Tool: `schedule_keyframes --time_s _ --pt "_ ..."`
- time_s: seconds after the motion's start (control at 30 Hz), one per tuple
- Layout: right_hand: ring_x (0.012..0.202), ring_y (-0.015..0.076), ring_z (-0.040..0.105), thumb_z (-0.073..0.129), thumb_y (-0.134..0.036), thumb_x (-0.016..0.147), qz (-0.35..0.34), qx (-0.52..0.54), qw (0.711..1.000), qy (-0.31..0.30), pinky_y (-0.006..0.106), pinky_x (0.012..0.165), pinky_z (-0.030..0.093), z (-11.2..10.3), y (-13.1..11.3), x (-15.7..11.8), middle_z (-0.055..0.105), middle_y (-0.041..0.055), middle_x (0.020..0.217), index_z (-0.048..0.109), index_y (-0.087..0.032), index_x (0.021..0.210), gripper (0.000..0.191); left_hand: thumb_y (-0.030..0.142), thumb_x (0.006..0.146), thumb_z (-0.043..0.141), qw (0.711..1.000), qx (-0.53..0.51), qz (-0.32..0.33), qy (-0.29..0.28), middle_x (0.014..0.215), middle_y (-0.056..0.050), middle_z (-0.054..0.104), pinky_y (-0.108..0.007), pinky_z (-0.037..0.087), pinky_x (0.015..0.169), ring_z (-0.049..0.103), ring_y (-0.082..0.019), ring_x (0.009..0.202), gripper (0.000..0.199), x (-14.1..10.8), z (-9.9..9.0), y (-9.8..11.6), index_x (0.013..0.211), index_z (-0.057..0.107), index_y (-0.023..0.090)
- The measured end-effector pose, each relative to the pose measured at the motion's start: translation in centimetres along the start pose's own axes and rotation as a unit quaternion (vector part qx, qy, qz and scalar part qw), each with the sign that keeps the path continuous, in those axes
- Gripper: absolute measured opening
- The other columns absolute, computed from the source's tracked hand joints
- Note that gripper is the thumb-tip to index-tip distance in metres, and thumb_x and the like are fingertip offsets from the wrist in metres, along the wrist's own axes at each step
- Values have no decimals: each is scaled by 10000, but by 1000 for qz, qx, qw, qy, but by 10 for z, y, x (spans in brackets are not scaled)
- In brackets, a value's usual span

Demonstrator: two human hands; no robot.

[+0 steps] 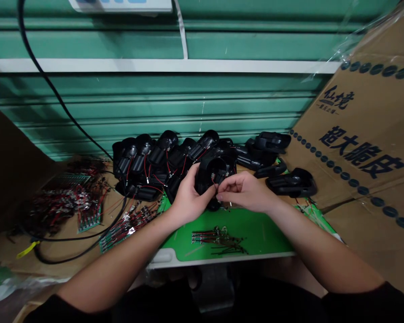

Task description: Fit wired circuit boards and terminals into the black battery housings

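A black plastic housing (207,172) is gripped in my left hand (192,199), its round opening facing up, with a small part and a red wire inside. The fingers of my right hand (244,192) are pinched together at the housing's near right edge, by the red wire; what lies between the fingertips is too small to make out. Below both hands, a small bundle of red and black wires with little boards (217,237) lies on the green board (269,233).
Several black housings with red wires (143,150) crowd along the green shutter wall (155,105). More housings (291,182) lie at right, beside a cardboard box (366,148). Wired circuit boards (67,197) pile up at left, near a black cable (62,101).
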State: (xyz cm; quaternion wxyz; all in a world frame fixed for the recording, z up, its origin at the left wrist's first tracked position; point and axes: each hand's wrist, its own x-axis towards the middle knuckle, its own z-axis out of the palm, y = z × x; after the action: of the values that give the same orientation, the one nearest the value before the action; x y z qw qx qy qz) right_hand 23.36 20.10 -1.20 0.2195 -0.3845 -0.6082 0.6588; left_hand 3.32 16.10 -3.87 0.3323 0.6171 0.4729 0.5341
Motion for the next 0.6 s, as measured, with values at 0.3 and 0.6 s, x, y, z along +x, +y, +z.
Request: schedule_keyframes --time_s 0.3,0.6 --pt "667 93 588 802 -492 965 -278 -128 938 164 236 596 482 12 12 0 691 81 864 802 -126 983 367 368 782 900 987 -103 -116 -42 1065 -64 723 -284 573 807 655 -145 880 540 -5 8 1 1170 596 147" --pt "637 80 572 755 -404 1017 -330 -228 894 201 240 609 476 15 23 6 675 53 812 846 -152 982 270 407 804 904 977 -150 -142 -53 1028 -49 699 -287 605 755 669 -133 822 567 -9 15 0 1177 566 147"
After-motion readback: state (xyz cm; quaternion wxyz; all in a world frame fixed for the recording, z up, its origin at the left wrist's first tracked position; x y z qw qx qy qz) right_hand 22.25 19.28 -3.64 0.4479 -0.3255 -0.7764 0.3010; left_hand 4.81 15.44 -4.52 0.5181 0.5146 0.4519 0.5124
